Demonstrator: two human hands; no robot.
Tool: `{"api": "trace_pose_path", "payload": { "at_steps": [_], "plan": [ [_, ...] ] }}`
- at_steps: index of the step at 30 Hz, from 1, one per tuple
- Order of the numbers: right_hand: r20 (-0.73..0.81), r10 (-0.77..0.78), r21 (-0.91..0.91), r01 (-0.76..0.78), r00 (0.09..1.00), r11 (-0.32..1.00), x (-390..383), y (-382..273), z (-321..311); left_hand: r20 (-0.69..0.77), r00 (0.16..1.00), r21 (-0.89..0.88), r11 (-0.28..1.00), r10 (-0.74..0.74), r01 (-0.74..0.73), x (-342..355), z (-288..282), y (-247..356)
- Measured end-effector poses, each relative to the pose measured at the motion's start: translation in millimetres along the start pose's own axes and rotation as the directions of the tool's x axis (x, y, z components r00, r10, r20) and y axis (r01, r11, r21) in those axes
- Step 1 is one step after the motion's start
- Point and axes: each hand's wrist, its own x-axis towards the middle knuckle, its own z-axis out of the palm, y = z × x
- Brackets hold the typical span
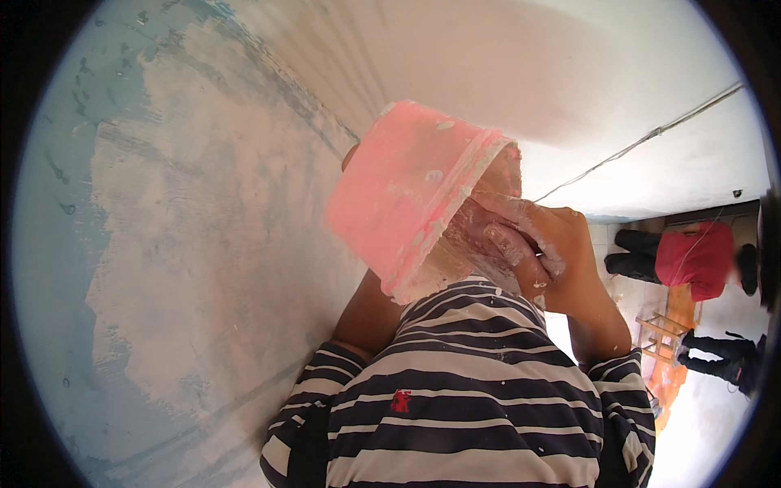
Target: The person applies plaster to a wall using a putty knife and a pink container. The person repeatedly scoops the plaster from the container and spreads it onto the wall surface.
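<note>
A pink plastic bucket (390, 187), tilted on its side and smeared with pale plaster, is raised above my striped shirt (464, 374). My left hand (351, 158) holds it from behind, mostly hidden, with a finger showing at the upper left edge. My right hand (533, 248) is at the bucket's opening, its curled, plaster-coated fingers pressed together partly inside; what they hold, if anything, is hidden.
A patchily plastered blue wall (146, 244) fills the left; a white wall (634, 163) with a cable spans the upper right. At right are a person in red (691, 260), another in dark trousers (720, 358) and a wooden stool (659, 329).
</note>
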Motion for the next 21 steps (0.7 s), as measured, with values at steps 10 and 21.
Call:
{"api": "trace_pose_path", "payload": {
  "at_steps": [10,21],
  "plan": [
    [-0.12,-0.014,0.171,0.034,0.993,0.985,0.3,7.3,9.7,0.029,0.999,0.012,1.0,0.019,-0.02,12.0,-7.2,1.5],
    [-0.305,0.096,0.358,0.02,0.948,0.934,-5.9,-2.9,6.8,0.053,0.998,0.005,1.0,0.017,-0.017,19.4,-7.5,-5.8]
  ]
}}
